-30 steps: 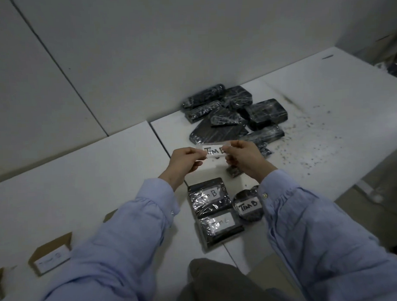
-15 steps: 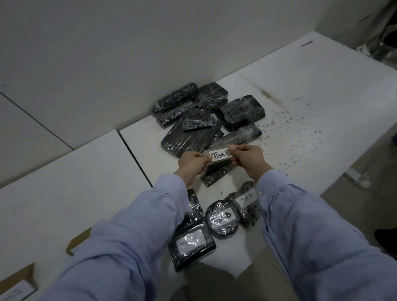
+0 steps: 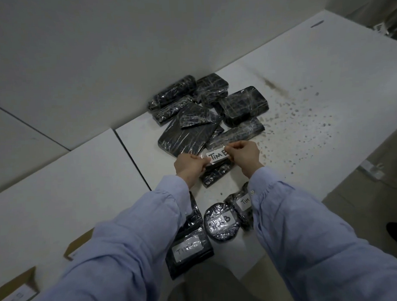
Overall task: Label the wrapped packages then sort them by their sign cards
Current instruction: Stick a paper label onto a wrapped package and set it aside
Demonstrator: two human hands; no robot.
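Now, two hands (image 3: 189, 165) (image 3: 245, 154) in a pinch on one label (image 3: 217, 156); three visibly labelled packages (image 3: 220, 221) nearer.

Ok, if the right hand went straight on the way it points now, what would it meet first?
The right hand, pinching the label, would probably meet the long wrapped package just beyond it; height above it unclear.

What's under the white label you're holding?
A small black wrapped package lies below the label pinched by the left hand and right hand. Its far end is covered.
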